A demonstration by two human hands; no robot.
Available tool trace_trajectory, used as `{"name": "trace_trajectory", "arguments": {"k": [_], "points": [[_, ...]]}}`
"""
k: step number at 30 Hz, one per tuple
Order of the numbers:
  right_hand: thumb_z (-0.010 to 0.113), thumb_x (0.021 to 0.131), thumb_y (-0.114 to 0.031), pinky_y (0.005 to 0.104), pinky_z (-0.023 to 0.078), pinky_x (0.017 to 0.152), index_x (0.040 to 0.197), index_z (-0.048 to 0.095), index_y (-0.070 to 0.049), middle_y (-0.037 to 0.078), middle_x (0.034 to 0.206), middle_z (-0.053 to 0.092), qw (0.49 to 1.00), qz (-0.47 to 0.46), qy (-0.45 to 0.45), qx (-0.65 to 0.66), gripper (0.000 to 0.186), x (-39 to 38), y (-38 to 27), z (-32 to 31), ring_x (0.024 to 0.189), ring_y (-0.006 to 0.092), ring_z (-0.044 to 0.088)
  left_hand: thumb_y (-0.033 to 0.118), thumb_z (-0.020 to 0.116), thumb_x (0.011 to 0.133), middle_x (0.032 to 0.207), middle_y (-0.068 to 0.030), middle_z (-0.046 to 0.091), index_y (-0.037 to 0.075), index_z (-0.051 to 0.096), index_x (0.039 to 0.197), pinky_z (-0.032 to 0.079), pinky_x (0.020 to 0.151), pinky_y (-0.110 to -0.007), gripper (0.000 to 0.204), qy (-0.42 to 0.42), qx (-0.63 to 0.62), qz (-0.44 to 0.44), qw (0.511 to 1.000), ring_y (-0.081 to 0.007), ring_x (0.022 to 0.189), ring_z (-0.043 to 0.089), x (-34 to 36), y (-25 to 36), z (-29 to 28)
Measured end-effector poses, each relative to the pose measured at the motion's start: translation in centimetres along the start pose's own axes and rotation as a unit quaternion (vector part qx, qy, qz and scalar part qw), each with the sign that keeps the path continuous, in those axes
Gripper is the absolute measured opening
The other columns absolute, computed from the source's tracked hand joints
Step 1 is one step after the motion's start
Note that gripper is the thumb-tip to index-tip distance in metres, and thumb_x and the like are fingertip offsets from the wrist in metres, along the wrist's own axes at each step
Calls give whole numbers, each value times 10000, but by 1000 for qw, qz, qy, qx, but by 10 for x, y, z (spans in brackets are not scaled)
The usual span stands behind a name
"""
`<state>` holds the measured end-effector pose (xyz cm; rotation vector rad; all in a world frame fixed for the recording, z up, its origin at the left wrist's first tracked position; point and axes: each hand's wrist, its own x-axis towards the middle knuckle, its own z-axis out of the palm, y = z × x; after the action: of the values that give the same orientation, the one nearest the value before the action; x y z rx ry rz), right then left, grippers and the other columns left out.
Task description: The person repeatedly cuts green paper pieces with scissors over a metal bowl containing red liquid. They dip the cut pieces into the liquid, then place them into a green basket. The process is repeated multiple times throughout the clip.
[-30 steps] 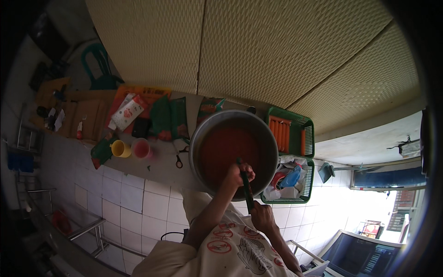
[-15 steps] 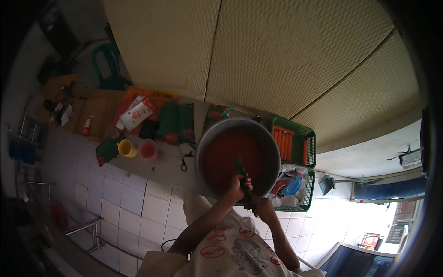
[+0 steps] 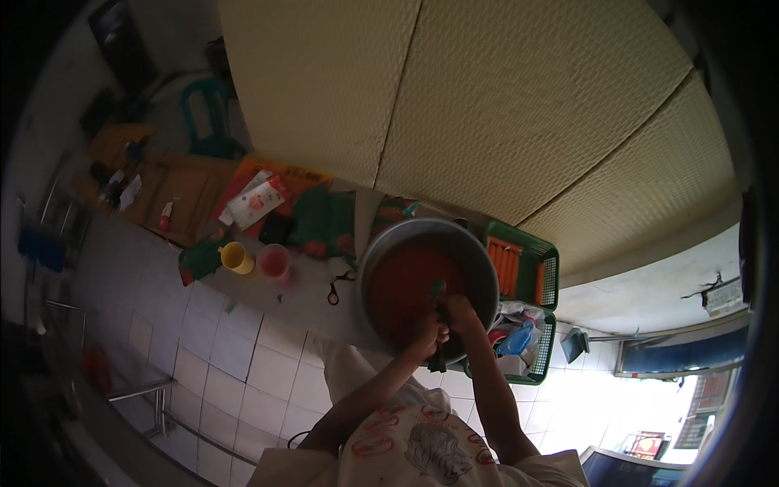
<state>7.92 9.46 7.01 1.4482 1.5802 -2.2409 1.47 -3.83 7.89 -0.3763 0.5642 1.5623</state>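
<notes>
A large grey metal pot (image 3: 492, 292) with orange-red contents (image 3: 410, 272) stands at the table's near edge. Over its near side, both my hands are closed around a dark green, limp strip (image 3: 437, 359) that looks like a packet; its kind is not clear. My left hand (image 3: 430, 334) grips the lower part, near the rim. Higher up and farther over the pot, my right hand (image 3: 461, 313) has hold of it near its green upper end. The fingers and the strip's middle partly hide each other.
Green baskets at the right hold orange sticks (image 3: 505, 268) and wrapped items with a blue piece (image 3: 515, 339). Left of the pot lie scissors (image 3: 333, 293), a pink cup (image 3: 273, 262), a yellow cup (image 3: 236, 257), a white-red packet (image 3: 258, 201) and green packets (image 3: 318, 219). A textured cream panel (image 3: 487, 97) rises behind.
My right hand has moved from below my left hand at the rim to above it, farther over the pot. The left hand sits slightly lower. The whole view has shifted a little.
</notes>
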Motion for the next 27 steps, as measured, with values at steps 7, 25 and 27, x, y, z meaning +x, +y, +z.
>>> {"name": "trace_trajectory", "arguments": {"k": [7,25,27], "points": [[521,1043,-202,405,559,554,1132,720,-33,77,853,676,945,-149,-9,-292,276,15,0,-15,691,221,671,105,406,1069,678,60,424,258,580,1300,269,438,-236,327,17,56,27,998,-50,488,353,4,-8,3],[706,957,-268,430,557,636,961,696,-78,91,851,681,894,-182,87,-400,190,35,22,-33,705,259,656,257,491,1062,714,-18,581,119,604,994,469,491,-334,191,9,173,-38,984,-139,548,553,6,-9,7],[714,967,-259,417,571,688,982,686,-68,82,902,702,918,-152,42,-364,193,21,10,-39,769,241,679,253,508,1060,764,-46,620,101,601,974,523,571,-367,198,37,159,-131,978,-172,621,611,-4,-4,6]]}}
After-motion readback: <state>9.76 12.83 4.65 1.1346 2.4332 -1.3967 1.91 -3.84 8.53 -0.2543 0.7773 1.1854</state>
